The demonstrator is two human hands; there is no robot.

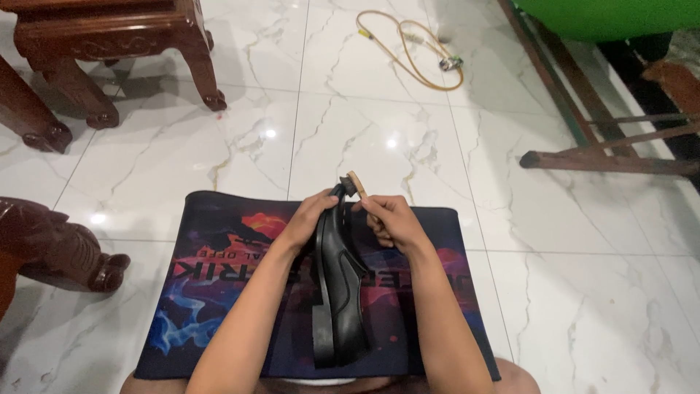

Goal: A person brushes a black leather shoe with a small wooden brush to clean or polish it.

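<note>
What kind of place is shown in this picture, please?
Probably a room in a home. The floor is glossy white marble tiles, carved dark wooden furniture stands nearby, and a printed mat lies on the floor where a black shoe is being brushed.

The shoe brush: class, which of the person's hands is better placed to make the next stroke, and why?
Right. The right hand already grips the brush at the toe of the black shoe; the left hand is steadying the shoe.

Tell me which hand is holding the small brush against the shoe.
The right hand grips the wooden brush at the black shoe toe; the left hand only steadies the shoe.
</note>
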